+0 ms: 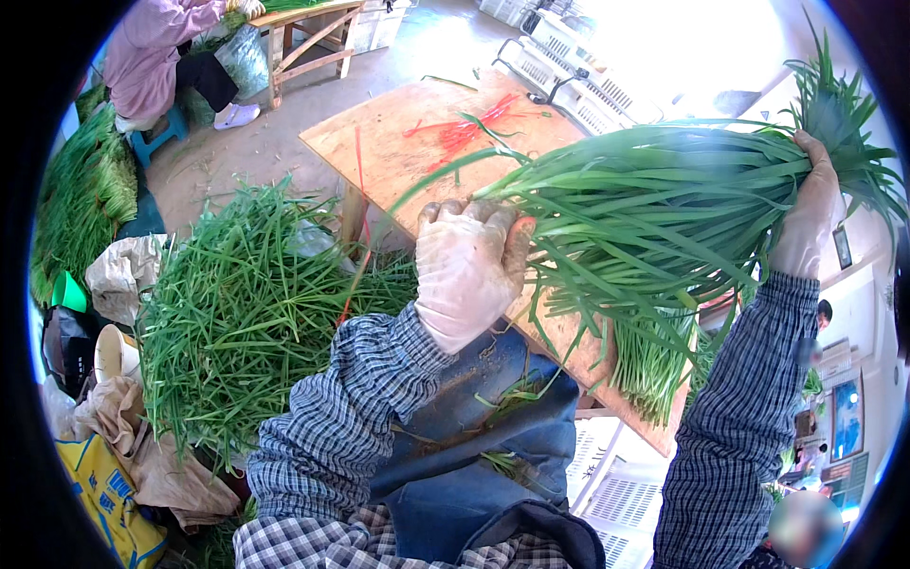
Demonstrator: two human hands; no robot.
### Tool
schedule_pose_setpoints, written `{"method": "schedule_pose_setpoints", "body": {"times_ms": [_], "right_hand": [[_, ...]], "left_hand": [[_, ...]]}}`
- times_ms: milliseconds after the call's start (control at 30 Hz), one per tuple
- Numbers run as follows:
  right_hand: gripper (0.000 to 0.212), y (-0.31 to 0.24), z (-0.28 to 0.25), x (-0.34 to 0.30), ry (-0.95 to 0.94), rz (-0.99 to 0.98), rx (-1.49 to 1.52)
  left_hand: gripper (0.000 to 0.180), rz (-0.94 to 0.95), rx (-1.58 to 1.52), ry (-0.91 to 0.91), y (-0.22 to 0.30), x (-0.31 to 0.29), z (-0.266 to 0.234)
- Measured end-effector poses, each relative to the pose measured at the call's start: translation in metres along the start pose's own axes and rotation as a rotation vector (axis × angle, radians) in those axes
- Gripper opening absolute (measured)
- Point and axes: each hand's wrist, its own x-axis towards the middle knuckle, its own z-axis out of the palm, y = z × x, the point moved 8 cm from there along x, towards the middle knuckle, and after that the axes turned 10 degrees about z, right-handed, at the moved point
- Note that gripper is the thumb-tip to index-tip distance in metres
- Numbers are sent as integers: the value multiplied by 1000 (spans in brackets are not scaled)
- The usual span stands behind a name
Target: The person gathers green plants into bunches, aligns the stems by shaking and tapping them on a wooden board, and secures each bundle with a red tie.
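A large bunch of long green garlic chives (654, 180) stretches over the wooden tabletop (379, 142), its pale stem ends to the left and its leaf tips to the far right. My left hand (471, 266), in a thin whitish glove, closes on the stem end, fingers curled. My right hand (810, 204) wraps round the leafy end near the tips, its palm side partly hidden by leaves. Below the bunch, a second bundle of chives (649, 370) lies at the table's right edge, pale stems toward me. Loose red ties (474, 123) lie on the board's far part.
A big heap of loose chives (246, 303) rises at my left. White plastic crates (578, 76) stand beyond the table, and another crate (621, 503) sits below its near edge. At the far left a person (156, 57) sits on a blue stool (161, 137) by another wooden table (308, 14).
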Motion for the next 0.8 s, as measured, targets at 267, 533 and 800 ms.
{"method": "schedule_pose_setpoints", "body": {"times_ms": [267, 533, 800], "right_hand": [[21, -7, -9, -15, -3, -5, 39], [22, -7, -19, -6, -70, -2, 57], [21, 2, -25, 1, -62, 38, 75]], "left_hand": [[45, -205, -447, -221, -19, -4, 32], [34, -341, -1105, -207, -8, 4, 34], [21, 97, -734, -155, 9, 1, 17]]}}
